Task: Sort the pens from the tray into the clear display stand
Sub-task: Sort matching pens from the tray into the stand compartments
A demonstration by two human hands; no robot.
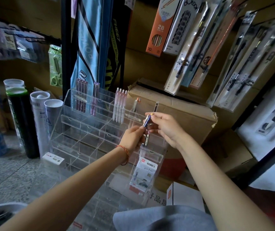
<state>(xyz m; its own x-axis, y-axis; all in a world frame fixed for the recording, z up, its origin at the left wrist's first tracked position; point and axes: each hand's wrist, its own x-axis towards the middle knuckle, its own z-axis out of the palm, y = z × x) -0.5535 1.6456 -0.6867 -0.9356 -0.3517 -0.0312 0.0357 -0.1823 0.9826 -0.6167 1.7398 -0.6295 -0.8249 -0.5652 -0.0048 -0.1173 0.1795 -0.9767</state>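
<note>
A slim, blue-patterned pen (147, 121) slants just before the right side of the clear display stand (83, 130) (glossy stepped acrylic, boxy compartments), its lower end pinched in the left hand's (131, 137) curled fingers, its upper tip pinched between the right hand's (165, 128) thumb and forefinger.

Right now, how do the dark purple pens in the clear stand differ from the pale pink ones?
The dark purple pens are maroon; the pale pink pens are almost white. The dark purple pens fill the back row's leftmost compartment; the pale pink pens stand further right, past a lilac pair. Both are sets of four, upright in the clear display stand.
</note>
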